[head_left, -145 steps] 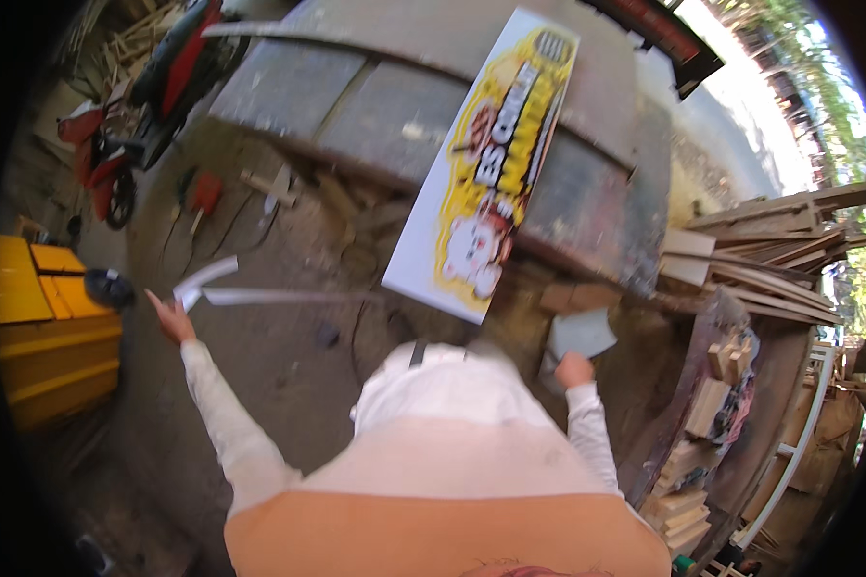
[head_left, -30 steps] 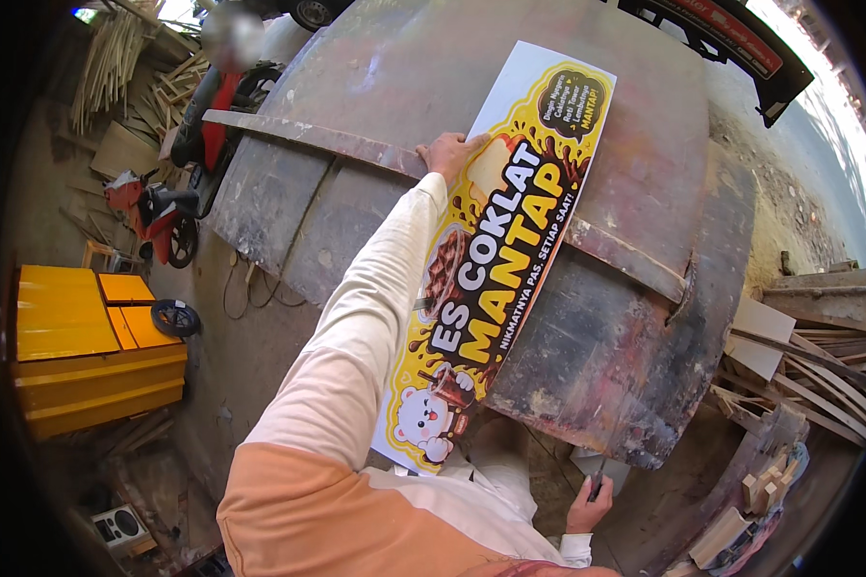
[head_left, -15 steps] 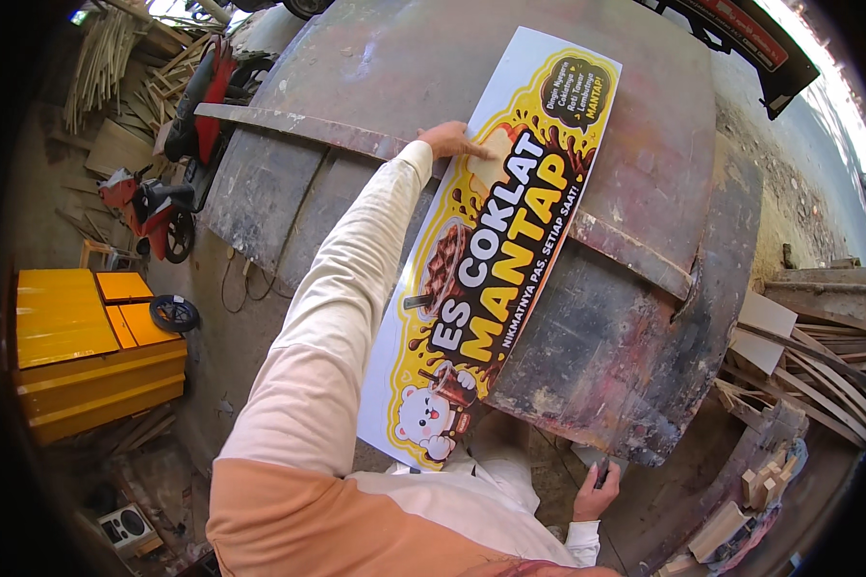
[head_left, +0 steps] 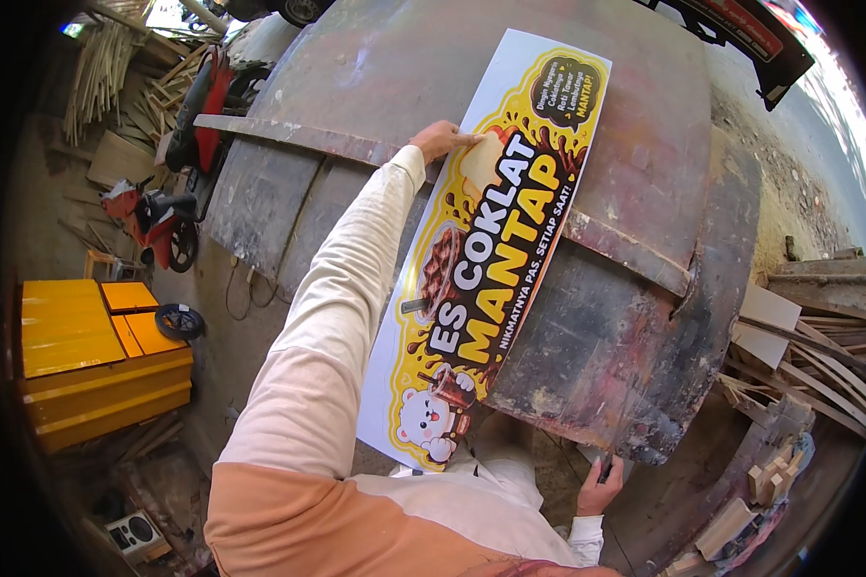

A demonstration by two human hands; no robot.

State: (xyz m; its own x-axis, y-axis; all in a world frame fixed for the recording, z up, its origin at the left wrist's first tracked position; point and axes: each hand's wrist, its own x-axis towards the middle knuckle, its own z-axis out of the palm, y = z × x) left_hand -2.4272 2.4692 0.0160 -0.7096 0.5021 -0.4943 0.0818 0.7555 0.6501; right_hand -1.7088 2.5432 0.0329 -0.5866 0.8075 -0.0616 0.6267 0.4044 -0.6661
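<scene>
A long printed sign (head_left: 496,255), yellow and brown on a white backing, slants across the scuffed, paint-stained worktable (head_left: 635,183). It shows a cartoon bear and a drink in a cup. My left hand (head_left: 443,141) grips its left edge toward the far end, a digit lying over the printed face. The sign's near end reaches my body. Low on the right, beside the table's near corner, my right hand (head_left: 598,494) is closed around a small dark-handled tool (head_left: 605,469). A pale flat piece shows beside that tool; whether they are joined I cannot tell.
A raised strip (head_left: 293,136) crosses the table under the sign. To the left stand a red motorbike (head_left: 159,216) and a yellow box cart (head_left: 106,356). Wood offcuts (head_left: 818,361) are heaped at the right, with small blocks (head_left: 772,478) nearer me.
The sign's far end has swung slightly left, and my left hand has moved left with it. My right hand stays low beside the table, still holding the dark-handled tool.
</scene>
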